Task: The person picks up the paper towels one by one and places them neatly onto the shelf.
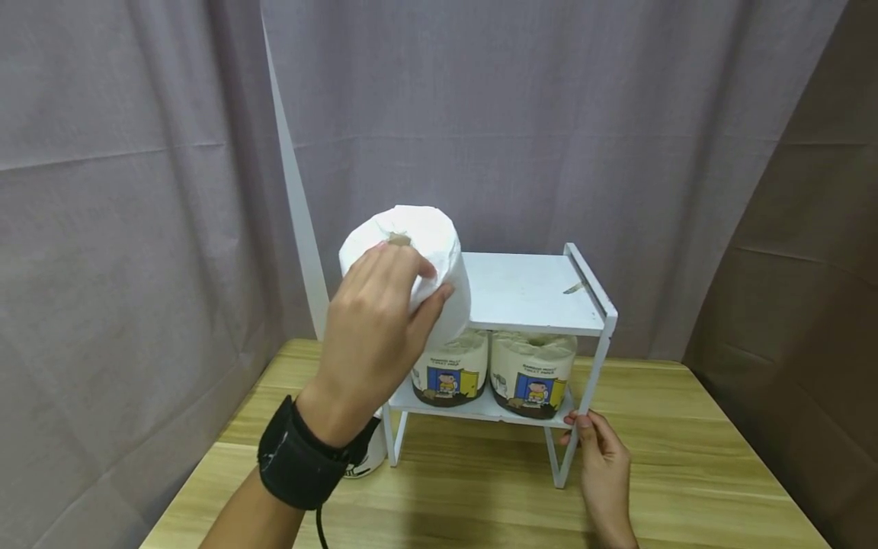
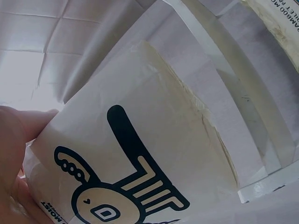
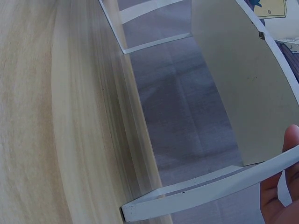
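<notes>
My left hand [image 1: 377, 313] grips a wrapped toilet paper roll [image 1: 439, 229] by its top, thumb on the side and fingers at the core hole. The roll is raised and tilted, overlapping the left end of the white shelf's top board [image 1: 521, 286] in the head view. In the left wrist view, the roll's wrapper [image 2: 88, 126] shows a dark cartoon print beside the thumb. At the lower right, my right hand [image 1: 604, 465] pinches the rack's right front leg [image 1: 591, 381] near the lower board. Two printed toilet paper rolls [image 1: 535, 374] stand upright side by side on that lower board.
Another printed roll [image 1: 370, 456] stands on the wooden table [image 1: 686, 457] left of the rack, mostly hidden behind my left wrist. Grey curtains [image 1: 535, 114] enclose the table's back and sides. A black band with a cable [image 1: 321, 526] is on my left wrist.
</notes>
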Motion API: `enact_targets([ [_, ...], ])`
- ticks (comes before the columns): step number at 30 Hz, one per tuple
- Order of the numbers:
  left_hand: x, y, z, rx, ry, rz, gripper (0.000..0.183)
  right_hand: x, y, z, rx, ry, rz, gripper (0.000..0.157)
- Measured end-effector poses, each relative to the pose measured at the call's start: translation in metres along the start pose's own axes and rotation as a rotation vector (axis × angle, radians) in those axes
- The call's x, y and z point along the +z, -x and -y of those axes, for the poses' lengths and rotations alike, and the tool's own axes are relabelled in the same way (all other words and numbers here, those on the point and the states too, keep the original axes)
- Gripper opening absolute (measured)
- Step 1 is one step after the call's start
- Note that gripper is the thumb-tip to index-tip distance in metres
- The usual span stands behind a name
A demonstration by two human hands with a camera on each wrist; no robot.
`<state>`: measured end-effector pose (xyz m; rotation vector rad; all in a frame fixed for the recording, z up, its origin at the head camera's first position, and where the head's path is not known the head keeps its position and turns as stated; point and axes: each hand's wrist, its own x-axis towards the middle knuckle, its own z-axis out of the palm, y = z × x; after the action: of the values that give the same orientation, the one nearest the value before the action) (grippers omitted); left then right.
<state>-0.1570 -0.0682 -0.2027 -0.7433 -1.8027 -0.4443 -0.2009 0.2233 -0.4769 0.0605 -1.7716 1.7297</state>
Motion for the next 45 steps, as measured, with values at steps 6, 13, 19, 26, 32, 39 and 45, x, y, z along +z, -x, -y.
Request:
enact_targets([
  [6,0.004,-0.008,0.002,0.004,-0.005,0.01,0.017,0.001,0.0,0.001,0.007,-0.007,-0.007,0.025],
  [13,0.011,-0.014,0.006,0.005,-0.006,0.03,0.017,0.001,0.0,0.0,0.01,-0.005,-0.009,0.025],
  [19,0.018,-0.021,0.011,0.001,-0.026,0.039,0.018,0.001,-0.002,0.003,0.007,0.011,-0.013,0.025],
  [26,0.025,-0.024,0.014,-0.007,-0.034,0.058,0.018,0.001,-0.003,0.002,0.0,0.016,-0.009,0.026],
  [32,0.032,-0.029,0.017,-0.021,-0.049,0.091,0.019,-0.001,-0.003,0.0,0.004,0.009,-0.013,0.025],
  [39,0.042,-0.034,0.023,-0.07,-0.063,0.164,0.021,-0.002,-0.002,0.001,0.034,0.038,-0.026,0.026],
  [45,0.046,-0.031,0.028,-0.096,-0.067,0.192,0.022,0.0,0.001,-0.001,0.033,0.017,-0.015,0.025],
])
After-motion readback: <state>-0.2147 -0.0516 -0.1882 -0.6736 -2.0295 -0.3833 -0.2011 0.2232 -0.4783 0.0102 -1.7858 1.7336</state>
